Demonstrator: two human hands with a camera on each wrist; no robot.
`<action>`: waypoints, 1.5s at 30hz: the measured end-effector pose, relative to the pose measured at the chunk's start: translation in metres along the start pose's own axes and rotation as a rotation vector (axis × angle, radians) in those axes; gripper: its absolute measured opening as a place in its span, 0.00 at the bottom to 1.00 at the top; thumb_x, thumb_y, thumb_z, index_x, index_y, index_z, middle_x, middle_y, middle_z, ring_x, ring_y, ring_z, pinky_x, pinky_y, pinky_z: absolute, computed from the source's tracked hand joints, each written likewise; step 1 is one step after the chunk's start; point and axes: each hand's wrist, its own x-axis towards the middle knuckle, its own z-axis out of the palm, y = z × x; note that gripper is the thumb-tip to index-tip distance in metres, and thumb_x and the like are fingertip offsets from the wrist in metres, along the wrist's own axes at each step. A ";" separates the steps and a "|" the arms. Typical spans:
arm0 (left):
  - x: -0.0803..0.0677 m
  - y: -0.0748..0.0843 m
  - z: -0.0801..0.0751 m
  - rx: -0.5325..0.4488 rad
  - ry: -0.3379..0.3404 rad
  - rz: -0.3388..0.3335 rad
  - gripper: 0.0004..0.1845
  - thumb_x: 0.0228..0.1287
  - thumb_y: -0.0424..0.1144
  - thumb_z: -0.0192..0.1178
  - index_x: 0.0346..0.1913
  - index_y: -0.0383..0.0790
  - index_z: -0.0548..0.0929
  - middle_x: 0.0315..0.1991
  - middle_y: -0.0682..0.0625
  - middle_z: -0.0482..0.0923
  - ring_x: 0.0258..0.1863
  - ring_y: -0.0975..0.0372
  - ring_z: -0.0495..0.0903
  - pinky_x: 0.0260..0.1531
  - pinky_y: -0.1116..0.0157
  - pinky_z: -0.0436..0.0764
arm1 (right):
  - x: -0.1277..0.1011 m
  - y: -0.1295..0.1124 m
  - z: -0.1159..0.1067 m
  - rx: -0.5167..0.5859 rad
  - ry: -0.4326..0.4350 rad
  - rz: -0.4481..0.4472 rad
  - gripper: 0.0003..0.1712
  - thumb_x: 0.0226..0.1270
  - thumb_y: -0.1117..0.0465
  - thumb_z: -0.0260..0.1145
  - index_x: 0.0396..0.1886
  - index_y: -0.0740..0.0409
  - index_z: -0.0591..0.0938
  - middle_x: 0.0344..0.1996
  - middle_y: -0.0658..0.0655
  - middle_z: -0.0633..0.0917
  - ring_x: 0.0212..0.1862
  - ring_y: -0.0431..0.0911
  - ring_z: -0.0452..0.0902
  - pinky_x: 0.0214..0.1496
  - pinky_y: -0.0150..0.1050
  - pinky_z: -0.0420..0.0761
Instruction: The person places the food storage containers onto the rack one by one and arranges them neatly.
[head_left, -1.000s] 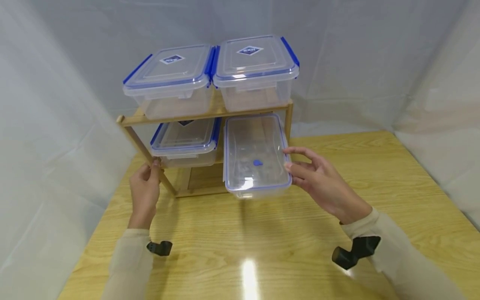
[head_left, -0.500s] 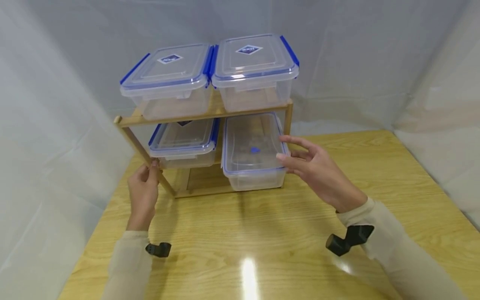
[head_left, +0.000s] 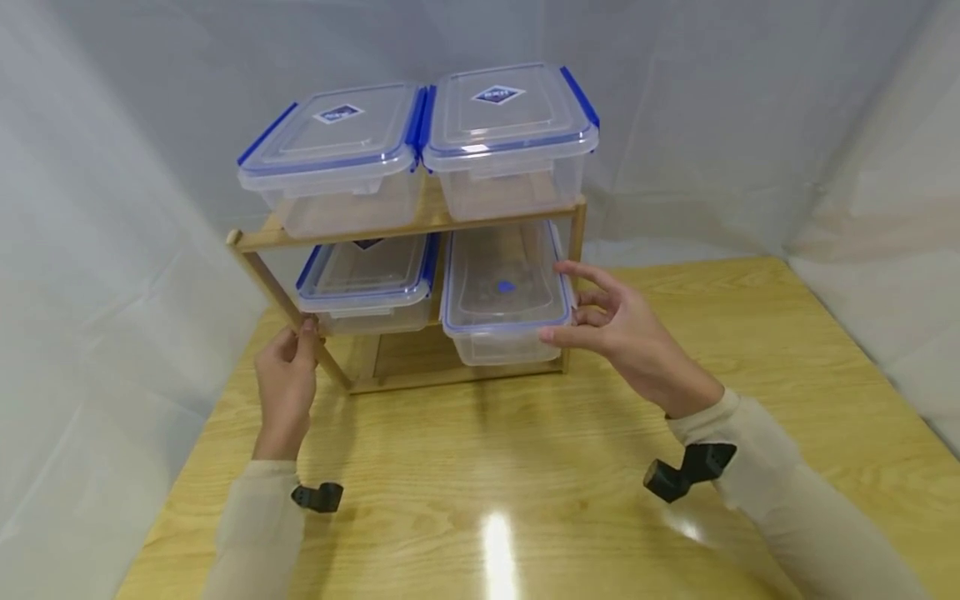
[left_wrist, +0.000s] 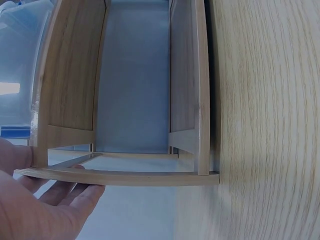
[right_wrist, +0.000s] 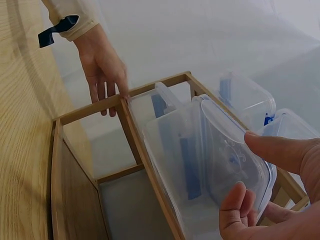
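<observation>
The lidless clear container (head_left: 504,300) is now mostly inside the lower right bay of the wooden rack (head_left: 405,225), level, with only its front end projecting past the rack's front edge; a small blue item (head_left: 506,287) lies inside it. It is gripped at its right front corner by the right hand (head_left: 622,333), fingers curled around the rim, thumb in front. The rack's left front post is pinched by the left hand (head_left: 287,379), fingers wrapped round the wood, apparently to brace it. Judged step: the container is being slid home onto the lower shelf, nearly done. The next move would call for a short straight push rearward, kept parallel to the lidded container (head_left: 367,279) just beside it on the left and clear of the right post, with the rack held against sliding on the counter (head_left: 525,467). Against the frame a second earlier: the container was then tipped steeply, front end down and well out of the bay; it has since been levelled and pushed in, and the right hand has travelled up and inward with it. The left hand's hold is unchanged. Two lidded containers (head_left: 420,142) are seen on the top shelf, unmoved.
</observation>
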 end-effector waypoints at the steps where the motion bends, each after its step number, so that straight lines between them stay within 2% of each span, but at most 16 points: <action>1: 0.000 0.000 0.000 0.002 0.000 -0.001 0.27 0.79 0.56 0.50 0.50 0.33 0.84 0.63 0.44 0.79 0.43 0.63 0.76 0.38 0.67 0.76 | 0.001 0.000 0.000 -0.009 0.006 0.002 0.47 0.60 0.70 0.76 0.77 0.46 0.66 0.44 0.59 0.75 0.39 0.45 0.78 0.47 0.38 0.82; 5: -0.001 0.000 0.000 0.009 0.009 0.010 0.28 0.79 0.55 0.50 0.45 0.29 0.81 0.59 0.42 0.81 0.33 0.60 0.72 0.26 0.65 0.69 | 0.004 0.003 0.000 -0.009 0.047 0.017 0.44 0.62 0.66 0.76 0.75 0.44 0.66 0.44 0.59 0.76 0.41 0.46 0.78 0.51 0.39 0.81; 8: 0.000 0.000 0.000 0.002 0.015 0.010 0.26 0.79 0.55 0.50 0.51 0.32 0.84 0.60 0.42 0.81 0.41 0.60 0.78 0.35 0.66 0.75 | 0.005 0.006 0.001 0.045 0.100 0.024 0.39 0.64 0.66 0.75 0.71 0.47 0.66 0.43 0.57 0.75 0.40 0.46 0.77 0.49 0.39 0.81; 9: 0.000 0.000 0.001 -0.006 0.011 0.007 0.27 0.79 0.55 0.51 0.53 0.33 0.84 0.60 0.42 0.81 0.45 0.59 0.79 0.41 0.66 0.78 | 0.005 0.008 0.001 0.066 0.116 0.018 0.37 0.64 0.66 0.74 0.68 0.50 0.66 0.42 0.57 0.75 0.39 0.45 0.78 0.48 0.40 0.82; 12: 0.001 0.002 0.001 -0.027 0.001 -0.008 0.27 0.79 0.54 0.50 0.62 0.35 0.82 0.63 0.42 0.79 0.60 0.57 0.77 0.55 0.60 0.77 | 0.006 0.013 0.004 0.140 0.148 -0.004 0.28 0.65 0.68 0.73 0.57 0.55 0.66 0.39 0.55 0.76 0.36 0.45 0.79 0.45 0.41 0.84; 15: 0.000 0.002 0.001 -0.044 -0.012 -0.017 0.27 0.79 0.54 0.50 0.63 0.34 0.81 0.64 0.41 0.78 0.64 0.54 0.75 0.60 0.56 0.76 | 0.005 0.018 0.007 0.183 0.154 -0.036 0.21 0.66 0.68 0.72 0.48 0.60 0.69 0.35 0.55 0.79 0.35 0.46 0.81 0.46 0.44 0.86; 18: 0.000 0.001 0.001 -0.050 -0.012 -0.015 0.27 0.80 0.53 0.50 0.65 0.35 0.80 0.65 0.41 0.77 0.65 0.54 0.74 0.63 0.54 0.75 | 0.005 0.022 0.010 0.215 0.145 -0.054 0.16 0.66 0.67 0.73 0.45 0.62 0.73 0.35 0.55 0.82 0.37 0.48 0.83 0.49 0.46 0.86; 26: 0.002 -0.001 0.002 -0.051 -0.002 -0.013 0.26 0.80 0.52 0.50 0.65 0.36 0.80 0.64 0.41 0.78 0.64 0.54 0.75 0.63 0.51 0.75 | 0.003 0.027 0.017 0.181 0.102 -0.048 0.17 0.68 0.68 0.71 0.53 0.64 0.77 0.44 0.56 0.84 0.46 0.48 0.84 0.59 0.47 0.82; 32: 0.000 0.001 0.002 -0.054 -0.015 -0.009 0.27 0.80 0.53 0.50 0.65 0.35 0.80 0.65 0.41 0.77 0.65 0.53 0.74 0.64 0.51 0.75 | 0.003 0.029 0.020 0.146 0.062 -0.045 0.24 0.68 0.70 0.68 0.62 0.66 0.74 0.50 0.59 0.83 0.50 0.48 0.82 0.57 0.42 0.82; 40: -0.002 0.001 0.000 -0.034 -0.010 -0.022 0.27 0.80 0.54 0.49 0.63 0.35 0.81 0.66 0.43 0.77 0.65 0.55 0.75 0.63 0.53 0.76 | 0.003 0.030 0.021 0.124 0.001 -0.047 0.28 0.69 0.70 0.67 0.67 0.67 0.72 0.60 0.65 0.78 0.55 0.49 0.81 0.59 0.42 0.82; 43: -0.002 0.001 0.000 -0.021 -0.009 -0.018 0.27 0.79 0.55 0.49 0.63 0.36 0.81 0.65 0.43 0.78 0.61 0.57 0.76 0.58 0.57 0.78 | 0.003 0.030 0.020 0.110 -0.029 -0.047 0.30 0.70 0.69 0.67 0.69 0.65 0.71 0.63 0.64 0.77 0.59 0.51 0.78 0.60 0.43 0.81; 44: -0.001 0.001 0.000 -0.013 -0.008 -0.016 0.28 0.79 0.56 0.49 0.62 0.36 0.82 0.64 0.43 0.78 0.55 0.56 0.79 0.52 0.58 0.80 | 0.003 0.030 0.020 0.102 -0.039 -0.045 0.30 0.70 0.69 0.66 0.70 0.65 0.70 0.64 0.64 0.76 0.60 0.52 0.78 0.61 0.44 0.81; 45: -0.001 0.000 0.000 -0.016 -0.009 -0.017 0.28 0.79 0.56 0.49 0.62 0.36 0.82 0.63 0.42 0.79 0.55 0.57 0.79 0.52 0.59 0.80 | 0.004 0.030 0.020 0.095 -0.047 -0.043 0.30 0.71 0.68 0.66 0.71 0.64 0.70 0.64 0.64 0.76 0.60 0.52 0.77 0.61 0.45 0.80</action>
